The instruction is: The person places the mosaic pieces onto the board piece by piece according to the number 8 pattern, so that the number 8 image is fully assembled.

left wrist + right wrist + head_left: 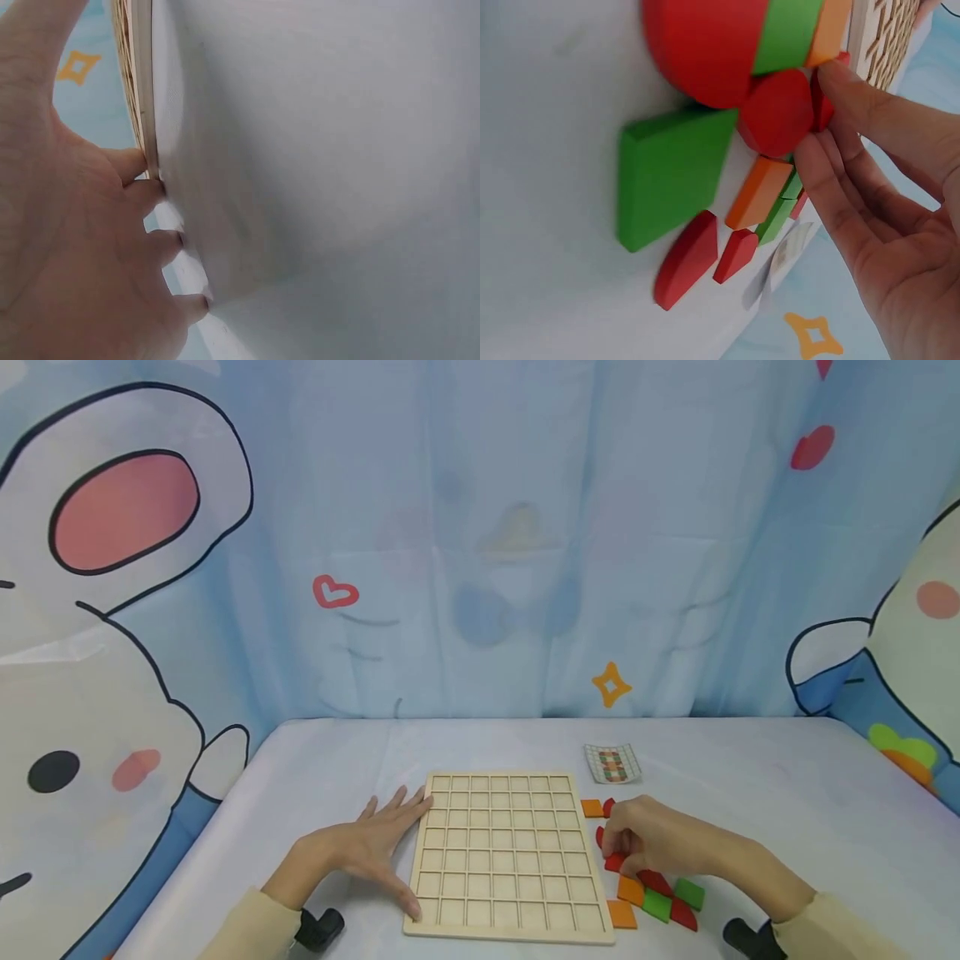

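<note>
A pale wooden grid board lies flat on the table, its square cells bare. My left hand rests against its left edge with spread fingers, thumb near the lower left corner. In the left wrist view, two fingertips touch the board's side. Beside the board's right edge, my right hand reaches among flat wooden pieces. Its thumb and fingers pinch a small red piece in the right wrist view; the hand hides part of it. A larger red curved piece and a green piece lie close by.
Orange, green and red pieces lie right of the board. A small card with a coloured grid pattern lies farther back. Behind the white table hangs a blue cartoon curtain.
</note>
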A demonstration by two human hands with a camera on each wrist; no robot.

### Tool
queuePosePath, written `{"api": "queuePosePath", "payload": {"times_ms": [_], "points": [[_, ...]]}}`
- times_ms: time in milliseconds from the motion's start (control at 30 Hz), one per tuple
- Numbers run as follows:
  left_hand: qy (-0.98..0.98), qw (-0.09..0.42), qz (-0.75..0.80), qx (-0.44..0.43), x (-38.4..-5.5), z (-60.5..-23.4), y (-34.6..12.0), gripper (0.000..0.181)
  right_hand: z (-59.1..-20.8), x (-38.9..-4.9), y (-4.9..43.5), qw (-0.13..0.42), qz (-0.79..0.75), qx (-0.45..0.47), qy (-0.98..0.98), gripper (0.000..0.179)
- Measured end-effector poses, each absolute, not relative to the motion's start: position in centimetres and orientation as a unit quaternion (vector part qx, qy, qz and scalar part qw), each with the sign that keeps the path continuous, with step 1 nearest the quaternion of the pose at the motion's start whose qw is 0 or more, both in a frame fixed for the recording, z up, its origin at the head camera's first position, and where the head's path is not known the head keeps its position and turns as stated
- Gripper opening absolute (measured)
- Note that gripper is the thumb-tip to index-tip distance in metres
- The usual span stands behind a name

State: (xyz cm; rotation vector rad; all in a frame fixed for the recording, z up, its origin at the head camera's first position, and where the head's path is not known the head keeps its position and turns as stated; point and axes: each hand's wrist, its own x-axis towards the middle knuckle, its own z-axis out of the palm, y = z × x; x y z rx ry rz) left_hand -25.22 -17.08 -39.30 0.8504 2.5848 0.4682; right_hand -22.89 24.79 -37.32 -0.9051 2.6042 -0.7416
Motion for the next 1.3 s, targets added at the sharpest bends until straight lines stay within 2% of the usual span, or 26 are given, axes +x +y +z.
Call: {"api": "queuePosePath", "payload": {"times_ms": [300, 767, 933, 1300], "points": [[0.925, 0.18, 0.162, 0.293, -25.1, -39.3, -16.7, 0.137, -36.9, -23.3, 24.8, 0.173, -0.297, -0.326, 0.881, 0.02], [0.922, 0.185, 0.171, 0.294, -25.0, -39.2, -16.9, 0.137, -37.2, -23.6, 24.8, 0.182, -0.326, -0.338, 0.864, 0.017], [0.923, 0.184, 0.167, 0.295, -25.0, -39.1, -16.8, 0.137, -36.5, -24.2, 24.1, 0.155, -0.334, -0.347, 0.863, 0.018], [0.924, 0.183, 0.162, 0.293, -25.1, -39.2, -16.8, 0.137, -36.4, -28.3, 20.3, 0.092, -0.365, -0.377, 0.846, 0.015]]}}
